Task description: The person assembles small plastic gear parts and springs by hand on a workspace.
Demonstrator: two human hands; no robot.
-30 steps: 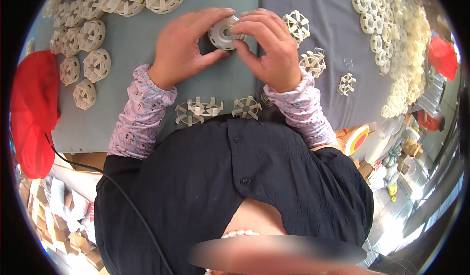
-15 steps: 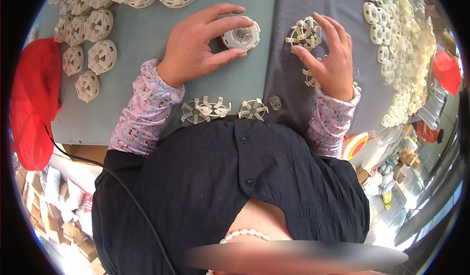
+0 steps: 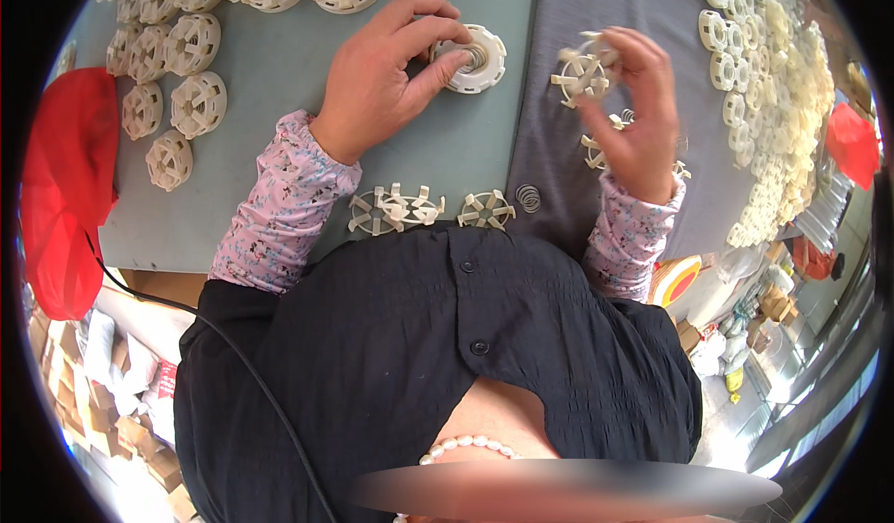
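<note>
My left hand (image 3: 386, 71) is closed at the left side of a round white plastic ring (image 3: 489, 78). Its thumb reaches over the rim, beside a coiled metal spring (image 3: 476, 58) that sits in the ring's middle. To the right, on the dark cloth, my right hand (image 3: 638, 104) is blurred, with thumb and fingers closing on a cream spoked plastic piece that is smeared by motion. Just under it lies another spoked piece (image 3: 570, 81). More spoked pieces (image 3: 594, 153), partly hidden, lie below my right palm.
Near my body lie spoked pieces (image 3: 486, 210) and a loose spring (image 3: 528, 198). Assembled round parts (image 3: 197, 104) stand in rows at the left and far side. A large heap of cream rings (image 3: 773, 141) covers the right. A red cloth (image 3: 70, 188) hangs at the left edge.
My left thumb and fingers have drawn closer together, the thumb moving in over the ring beside the spring. My right fingers have curled in and lifted a spoked piece slightly.
</note>
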